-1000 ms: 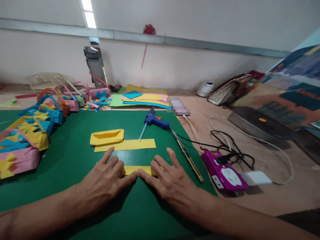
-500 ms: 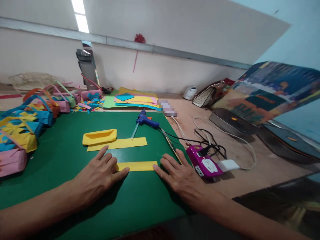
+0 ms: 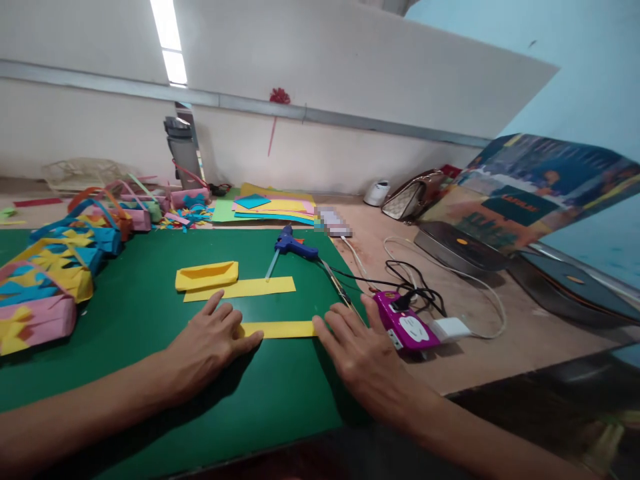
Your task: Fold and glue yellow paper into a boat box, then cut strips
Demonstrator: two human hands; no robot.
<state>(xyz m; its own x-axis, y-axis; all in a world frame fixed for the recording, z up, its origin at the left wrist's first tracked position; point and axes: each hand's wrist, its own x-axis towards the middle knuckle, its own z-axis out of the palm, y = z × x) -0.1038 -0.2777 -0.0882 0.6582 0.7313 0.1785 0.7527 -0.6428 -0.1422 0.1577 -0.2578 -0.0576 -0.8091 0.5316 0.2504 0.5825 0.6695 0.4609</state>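
Note:
A narrow yellow paper strip [image 3: 287, 329] lies flat on the green mat [image 3: 240, 407]. My left hand [image 3: 213, 343] holds its left end down, the thumb along the front edge and the index finger stretched forward. At the strip's right end, the thumb of my right hand [image 3: 357, 340] presses on it while the other fingers spread over the mat. Beyond them is a second yellow strip [image 3: 260, 287], partly under a yellow folded paper tray [image 3: 207, 275]. A blue glue gun [image 3: 295, 245] lies behind, its glue stick over that strip. Scissors [image 3: 337, 283] lie partly hidden by my right hand.
Colourful paper baskets [image 3: 80, 250] line the left side. Coloured paper sheets [image 3: 275, 205] and paper scraps [image 3: 193, 215] lie at the back, near a grey bottle [image 3: 184, 150]. On the right are a purple power strip [image 3: 407, 323] with tangled cables, a handbag [image 3: 413, 193] and an open case [image 3: 460, 250].
The view has shifted slightly, with the left-side things moving rightward in frame. Both hands stay on the strip; my right hand's thumb remains at its right end.

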